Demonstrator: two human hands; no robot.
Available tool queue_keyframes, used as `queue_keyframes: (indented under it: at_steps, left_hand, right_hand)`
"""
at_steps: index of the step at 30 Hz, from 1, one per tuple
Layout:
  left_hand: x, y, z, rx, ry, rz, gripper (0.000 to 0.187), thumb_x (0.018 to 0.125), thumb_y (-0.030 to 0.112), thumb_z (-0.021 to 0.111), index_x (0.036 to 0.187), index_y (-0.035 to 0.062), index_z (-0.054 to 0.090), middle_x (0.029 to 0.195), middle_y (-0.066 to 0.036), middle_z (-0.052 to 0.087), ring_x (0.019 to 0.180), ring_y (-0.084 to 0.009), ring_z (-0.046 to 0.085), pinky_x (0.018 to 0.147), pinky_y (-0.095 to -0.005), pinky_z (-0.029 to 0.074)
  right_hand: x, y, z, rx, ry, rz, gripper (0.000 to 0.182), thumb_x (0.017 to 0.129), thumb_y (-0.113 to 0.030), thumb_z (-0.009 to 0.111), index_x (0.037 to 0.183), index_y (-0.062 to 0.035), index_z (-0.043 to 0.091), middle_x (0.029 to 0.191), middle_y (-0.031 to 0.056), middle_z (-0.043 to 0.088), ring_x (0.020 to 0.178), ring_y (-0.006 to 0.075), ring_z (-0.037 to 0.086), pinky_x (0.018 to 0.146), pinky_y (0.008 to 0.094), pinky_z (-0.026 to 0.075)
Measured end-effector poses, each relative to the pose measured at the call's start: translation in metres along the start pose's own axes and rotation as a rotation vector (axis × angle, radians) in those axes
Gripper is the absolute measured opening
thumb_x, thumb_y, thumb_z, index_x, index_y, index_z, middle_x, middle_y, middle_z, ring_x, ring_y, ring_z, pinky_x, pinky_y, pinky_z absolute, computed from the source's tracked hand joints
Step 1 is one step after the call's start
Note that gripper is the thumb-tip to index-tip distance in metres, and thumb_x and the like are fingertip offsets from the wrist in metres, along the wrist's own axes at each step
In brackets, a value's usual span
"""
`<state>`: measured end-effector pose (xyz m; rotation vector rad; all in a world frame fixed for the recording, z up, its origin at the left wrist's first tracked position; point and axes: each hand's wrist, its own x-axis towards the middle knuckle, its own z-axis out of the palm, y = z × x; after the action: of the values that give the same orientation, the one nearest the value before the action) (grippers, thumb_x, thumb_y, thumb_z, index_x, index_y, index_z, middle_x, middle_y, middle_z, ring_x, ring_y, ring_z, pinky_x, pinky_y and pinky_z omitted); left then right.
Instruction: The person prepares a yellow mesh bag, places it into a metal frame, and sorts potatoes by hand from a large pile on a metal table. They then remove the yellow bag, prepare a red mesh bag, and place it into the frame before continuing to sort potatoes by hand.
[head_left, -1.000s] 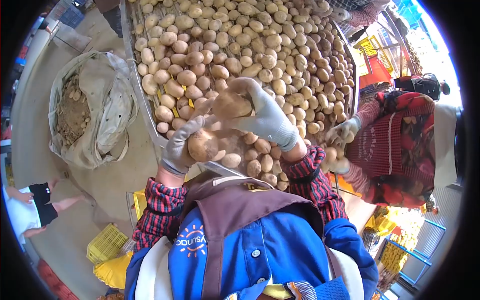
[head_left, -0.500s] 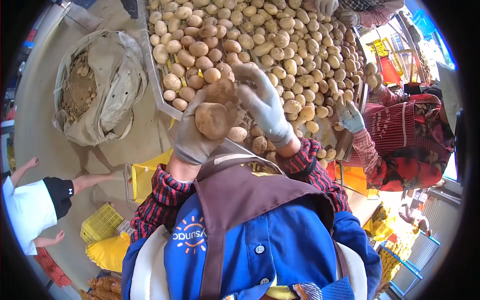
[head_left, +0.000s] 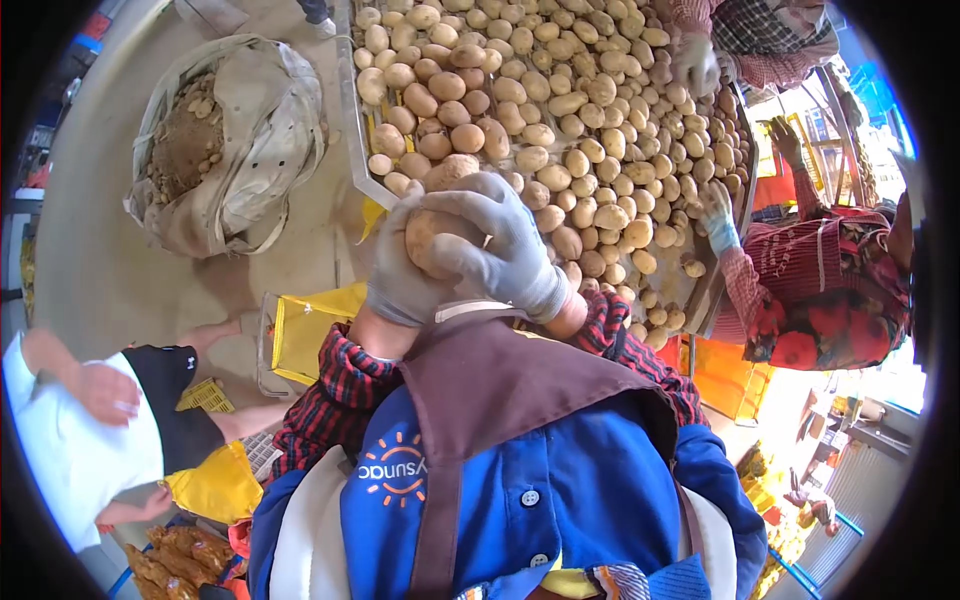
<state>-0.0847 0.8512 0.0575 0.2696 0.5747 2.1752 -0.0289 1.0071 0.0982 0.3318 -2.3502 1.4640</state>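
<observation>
A large brown potato [head_left: 428,243] is clasped between my two gloved hands in front of my apron. My left hand [head_left: 396,278], in a grey glove, is closed around its left side and underneath. The fingers of my right hand [head_left: 508,248], gloved the same way, curl over the potato's top and right side. Just beyond my fingertips lies a rough, lumpy potato [head_left: 452,171]. Many loose potatoes [head_left: 590,120] cover the metal-edged sorting table [head_left: 362,165] in front of me.
A big whitish sack [head_left: 270,130] with soil and small potatoes stands at the left. Co-workers' gloved hands [head_left: 718,218] reach over the table's right side. A yellow bag on a frame [head_left: 310,335] hangs near my left elbow. A person in a white shirt [head_left: 95,440] is at the lower left.
My right hand has come in from the right and closed over the large potato in my left hand. The person in white has come closer. The view has shifted slightly.
</observation>
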Motion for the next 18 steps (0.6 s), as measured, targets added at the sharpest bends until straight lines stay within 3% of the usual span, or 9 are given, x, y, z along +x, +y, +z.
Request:
queue_keyframes:
  at_steps: [2,4,5,7,8,9,12,17,18]
  left_hand:
    - [-0.001,0.000,0.016,0.088,-0.036,0.077,0.038,0.107,0.026,0.047,0.137,0.0038,0.054,0.131,-0.013,0.063,0.121,-0.0209,0.064,0.099,-0.0341,0.056]
    - [0.003,-0.002,0.011,0.252,-0.032,0.101,0.041,0.107,0.034,0.047,0.135,0.0051,0.056,0.130,-0.012,0.064,0.120,-0.0218,0.064,0.098,-0.0350,0.057]
    - [0.008,0.005,0.029,-0.368,0.163,-0.219,0.046,0.107,0.040,0.047,0.135,0.0052,0.056,0.131,-0.012,0.064,0.120,-0.0228,0.064,0.099,-0.0369,0.057]
    - [0.012,-0.005,0.008,-0.441,0.019,-0.234,0.048,0.108,0.041,0.046,0.137,0.0051,0.055,0.131,-0.013,0.064,0.120,-0.0239,0.064,0.101,-0.0380,0.056]
    - [0.010,-0.004,0.009,-0.508,-0.124,-0.244,0.049,0.108,0.042,0.044,0.139,0.0050,0.054,0.132,-0.013,0.064,0.120,-0.0250,0.064,0.103,-0.0391,0.054]
    - [0.003,0.001,0.015,-0.354,0.157,-0.234,0.050,0.109,0.039,0.043,0.144,0.0048,0.052,0.134,-0.014,0.064,0.119,-0.0265,0.065,0.102,-0.0412,0.056]
    - [-0.031,0.023,0.004,-0.363,0.314,-0.181,0.051,0.109,0.040,0.042,0.146,0.0045,0.050,0.133,-0.015,0.065,0.119,-0.0280,0.066,0.097,-0.0398,0.059]
    - [-0.158,0.061,-0.085,0.012,0.527,-0.088,0.048,0.108,0.039,0.049,0.142,0.0052,0.056,0.131,-0.013,0.067,0.112,-0.0274,0.070,0.079,-0.0373,0.065]
    - [-0.182,0.059,-0.106,0.031,0.699,-0.049,0.046,0.108,0.038,0.050,0.139,0.0054,0.058,0.131,-0.011,0.068,0.114,-0.0251,0.069,0.078,-0.0373,0.064]
  right_hand:
    - [-0.001,-0.002,0.001,0.008,0.010,0.003,0.045,0.085,-0.035,0.075,0.119,-0.0056,0.069,0.106,0.0145,0.059,0.105,0.0363,0.055,0.092,0.0447,0.046]
    - [-0.002,-0.003,-0.004,-0.038,0.043,-0.059,0.033,0.089,-0.023,0.073,0.116,-0.0042,0.070,0.105,0.0145,0.063,0.100,0.0344,0.060,0.089,0.0427,0.049]
    - [-0.005,0.005,-0.005,-0.002,0.102,0.005,0.028,0.089,-0.015,0.071,0.114,-0.0036,0.070,0.102,0.0142,0.065,0.096,0.0328,0.063,0.086,0.0408,0.051]
    - [-0.005,0.005,-0.007,0.007,0.182,0.016,0.023,0.088,0.004,0.065,0.110,-0.0021,0.070,0.096,0.0127,0.071,0.088,0.0269,0.068,0.079,0.0362,0.054]
    - [-0.005,-0.005,-0.010,0.068,0.142,0.103,0.028,0.088,0.003,0.066,0.115,-0.0024,0.069,0.098,0.0102,0.070,0.088,0.0247,0.068,0.080,0.0353,0.054]
    - [-0.006,-0.014,-0.013,0.064,0.176,0.155,0.031,0.088,0.003,0.066,0.118,-0.0027,0.068,0.099,0.0091,0.069,0.090,0.0225,0.067,0.081,0.0337,0.053]
    - [-0.020,0.003,-0.042,-0.244,0.300,0.135,0.039,0.088,0.005,0.066,0.126,-0.0030,0.065,0.101,0.0060,0.065,0.096,0.0158,0.063,0.086,0.0290,0.050]
    - [-0.103,0.052,-0.098,0.006,0.350,0.526,0.032,0.093,0.001,0.064,0.125,0.0024,0.064,0.111,0.0035,0.066,0.103,0.0112,0.060,0.094,0.0271,0.048]
    - [-0.121,0.064,-0.103,0.030,0.314,0.567,0.030,0.095,-0.001,0.063,0.125,0.0030,0.064,0.112,0.0038,0.067,0.102,0.0109,0.060,0.093,0.0265,0.049]
